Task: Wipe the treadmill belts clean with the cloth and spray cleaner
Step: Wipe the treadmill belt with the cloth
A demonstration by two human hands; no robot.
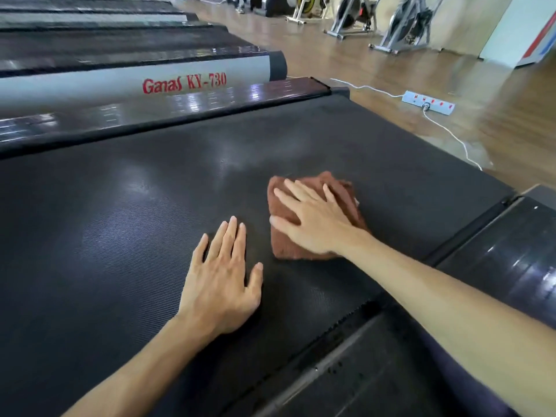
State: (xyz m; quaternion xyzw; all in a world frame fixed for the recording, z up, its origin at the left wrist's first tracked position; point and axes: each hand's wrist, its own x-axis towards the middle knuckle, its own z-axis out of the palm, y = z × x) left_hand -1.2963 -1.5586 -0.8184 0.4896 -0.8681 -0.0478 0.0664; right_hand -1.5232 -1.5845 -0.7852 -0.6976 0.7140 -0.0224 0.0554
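A wide black textured treadmill belt (pixel 120 212) fills most of the view. A folded brown cloth (pixel 285 245) lies on it, right of centre. My right hand (pixel 313 218) presses flat on the cloth with straight, spread fingers. My left hand (pixel 221 281) rests flat on the bare belt just left of the cloth, fingers straight and not touching it. A pale damp-looking smear (pixel 240 164) shows on the belt beyond the cloth. No spray bottle is in view.
A glossy side rail (pixel 180 109) borders the belt's far side, with a grey treadmill rail marked "Ganas KY-730" (pixel 183 82) and more treadmills behind. A white power strip (pixel 428 102) and cord lie on the wooden floor at right. Exercise bikes (pixel 409 22) stand beyond.
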